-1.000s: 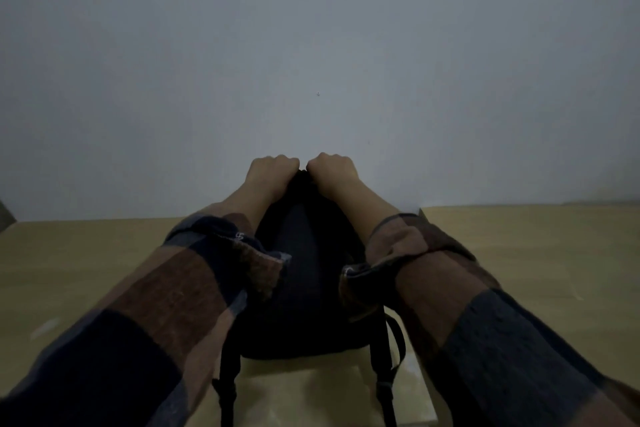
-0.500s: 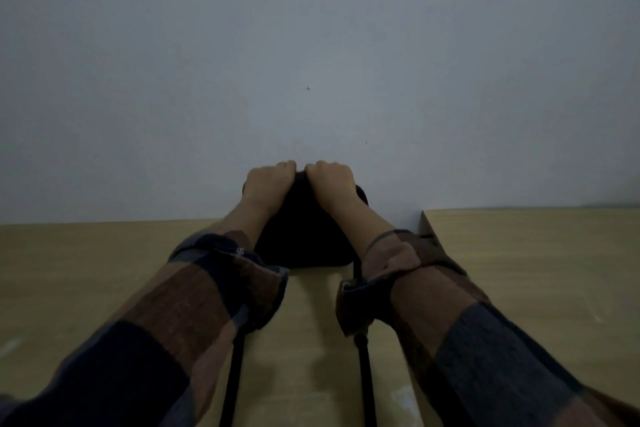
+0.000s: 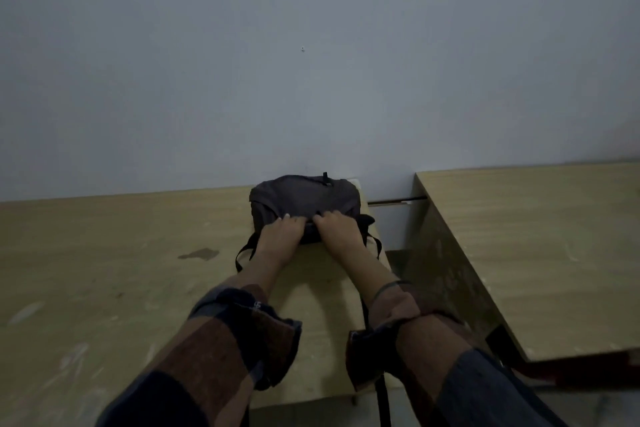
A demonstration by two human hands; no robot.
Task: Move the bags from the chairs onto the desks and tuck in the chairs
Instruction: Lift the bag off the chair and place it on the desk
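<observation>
A black backpack (image 3: 304, 198) lies on the left wooden desk (image 3: 104, 270), at its far right corner against the wall. My left hand (image 3: 278, 237) and my right hand (image 3: 337, 230) hold the bag's near edge side by side, fingers laid over the top. A black strap loops out to the left (image 3: 242, 253), and another strap (image 3: 382, 402) hangs off the desk's front edge between my sleeves. No chair is in view.
A second wooden desk (image 3: 536, 253) stands to the right, with a narrow gap (image 3: 394, 232) between the two. A grey wall (image 3: 311, 80) runs behind both. A dark stain (image 3: 199, 254) marks the left desk. Something dark red (image 3: 588, 371) shows below the right desk's front edge.
The bag went from upright near me to lying flat at the desk's far edge by the wall. Both hands moved forward with it. The view tilted down and left.
</observation>
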